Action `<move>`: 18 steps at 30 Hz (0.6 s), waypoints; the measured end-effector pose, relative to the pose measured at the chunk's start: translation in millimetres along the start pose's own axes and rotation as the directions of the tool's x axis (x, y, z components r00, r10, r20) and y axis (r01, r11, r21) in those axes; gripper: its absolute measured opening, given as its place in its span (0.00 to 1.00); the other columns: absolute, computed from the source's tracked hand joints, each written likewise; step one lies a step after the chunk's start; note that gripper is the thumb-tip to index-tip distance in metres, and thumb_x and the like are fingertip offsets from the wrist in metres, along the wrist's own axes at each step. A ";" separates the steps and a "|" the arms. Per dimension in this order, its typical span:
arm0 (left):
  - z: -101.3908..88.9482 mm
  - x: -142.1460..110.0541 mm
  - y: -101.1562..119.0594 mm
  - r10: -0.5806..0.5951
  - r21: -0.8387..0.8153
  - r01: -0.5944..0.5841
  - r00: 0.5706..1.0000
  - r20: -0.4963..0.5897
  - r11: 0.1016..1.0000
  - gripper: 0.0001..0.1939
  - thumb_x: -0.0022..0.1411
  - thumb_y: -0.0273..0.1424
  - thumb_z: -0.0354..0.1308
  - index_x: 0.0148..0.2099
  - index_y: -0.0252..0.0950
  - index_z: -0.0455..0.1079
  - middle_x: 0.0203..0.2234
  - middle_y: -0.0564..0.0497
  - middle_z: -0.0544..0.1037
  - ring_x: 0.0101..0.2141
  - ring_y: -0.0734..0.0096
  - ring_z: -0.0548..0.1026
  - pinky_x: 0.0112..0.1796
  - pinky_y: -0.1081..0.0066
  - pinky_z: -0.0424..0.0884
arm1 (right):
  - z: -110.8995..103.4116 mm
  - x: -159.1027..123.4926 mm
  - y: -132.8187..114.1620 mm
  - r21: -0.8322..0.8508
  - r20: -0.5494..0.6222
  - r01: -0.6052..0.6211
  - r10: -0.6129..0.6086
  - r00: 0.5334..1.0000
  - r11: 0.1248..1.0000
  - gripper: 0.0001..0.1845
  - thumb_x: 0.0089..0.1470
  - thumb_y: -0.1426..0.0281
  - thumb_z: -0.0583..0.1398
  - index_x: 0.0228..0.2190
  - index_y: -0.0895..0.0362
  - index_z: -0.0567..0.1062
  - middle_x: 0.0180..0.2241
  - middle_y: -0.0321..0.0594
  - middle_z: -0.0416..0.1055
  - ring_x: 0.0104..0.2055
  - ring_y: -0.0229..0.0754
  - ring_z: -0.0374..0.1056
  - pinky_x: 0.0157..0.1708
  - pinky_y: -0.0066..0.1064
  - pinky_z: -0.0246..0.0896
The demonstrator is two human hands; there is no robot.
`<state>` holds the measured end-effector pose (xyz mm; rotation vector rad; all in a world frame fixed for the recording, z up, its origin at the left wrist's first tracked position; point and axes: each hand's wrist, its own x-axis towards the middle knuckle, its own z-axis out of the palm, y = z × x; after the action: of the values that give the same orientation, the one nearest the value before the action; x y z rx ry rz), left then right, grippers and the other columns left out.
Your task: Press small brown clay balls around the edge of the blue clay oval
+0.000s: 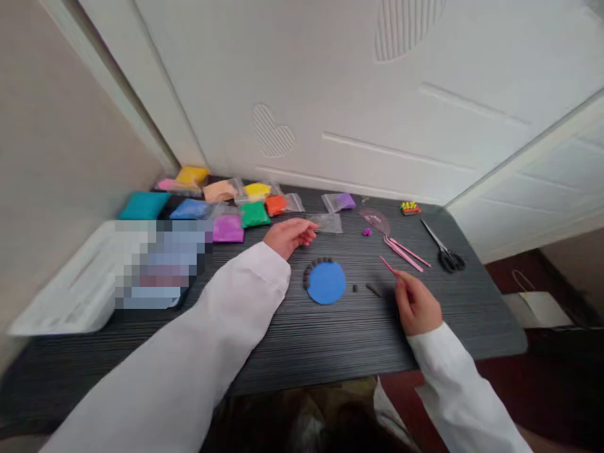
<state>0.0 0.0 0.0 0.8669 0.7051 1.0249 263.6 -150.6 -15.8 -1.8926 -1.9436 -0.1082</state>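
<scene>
Head view: the right hand (419,305) is grasping a slender pink tool (387,265); the left hand (290,236) is curling its fingers near a clear plastic bag (330,223), their hold indiscernible. Between them, a round blue disc (326,284), partly rimmed with dark lumps (307,275), is lying on the black worktop (302,355).

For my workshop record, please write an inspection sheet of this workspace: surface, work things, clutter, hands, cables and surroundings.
Surface: dark, lined table
Work things: blue disc, dark pieces along its far-left edge; loose dark piece and dark strip to its right
Clutter: coloured packets, mostly far left; scissors at right
Hands: right hand holds a pink tool in its fingers; left hand beside clear packet, contact unclear
Cables: nothing seen
Surroundings: white panel behind table
</scene>
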 end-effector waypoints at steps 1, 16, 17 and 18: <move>-0.3 -0.1 0.3 -0.001 0.003 0.001 1.000 0.004 1.000 0.12 0.43 0.34 0.59 0.28 0.29 0.71 0.18 0.50 0.73 0.21 0.77 0.69 0.24 0.75 0.62 | -0.3 3.9 1.0 -0.049 -0.002 0.000 0.000 1.000 0.999 0.16 0.51 0.70 0.49 0.43 0.55 0.67 0.35 0.40 0.69 0.36 0.39 0.63 0.36 0.31 0.56; -2.2 -0.9 0.6 0.013 0.029 -0.013 1.000 0.018 0.999 0.11 0.47 0.32 0.56 0.31 0.29 0.71 0.21 0.49 0.73 0.23 0.77 0.69 0.26 0.76 0.63 | -4.9 19.1 -25.6 -0.001 -0.006 0.175 -0.175 0.985 0.985 0.08 0.49 0.64 0.55 0.31 0.48 0.73 0.41 0.36 0.68 0.47 0.44 0.57 0.45 0.41 0.40; -2.6 -0.8 0.5 0.012 0.031 -0.012 1.000 0.019 0.999 0.10 0.47 0.32 0.56 0.31 0.29 0.71 0.21 0.49 0.73 0.24 0.77 0.69 0.26 0.76 0.63 | -4.2 22.1 -24.8 -0.001 -0.005 0.182 -0.182 0.983 0.983 0.09 0.49 0.64 0.54 0.32 0.48 0.73 0.42 0.36 0.67 0.48 0.43 0.57 0.45 0.41 0.40; -3.0 -0.8 0.5 0.010 0.033 -0.010 1.000 0.020 0.999 0.10 0.47 0.32 0.56 0.31 0.29 0.71 0.21 0.49 0.74 0.23 0.77 0.69 0.26 0.76 0.63 | -3.8 24.7 -24.3 -0.005 -0.001 0.189 -0.189 0.982 0.982 0.09 0.49 0.65 0.54 0.33 0.48 0.73 0.42 0.37 0.67 0.48 0.43 0.57 0.45 0.41 0.40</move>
<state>-3.0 0.2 -1.0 0.9084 0.7032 1.0149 241.4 -130.5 2.0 -1.7055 -2.1206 -0.1699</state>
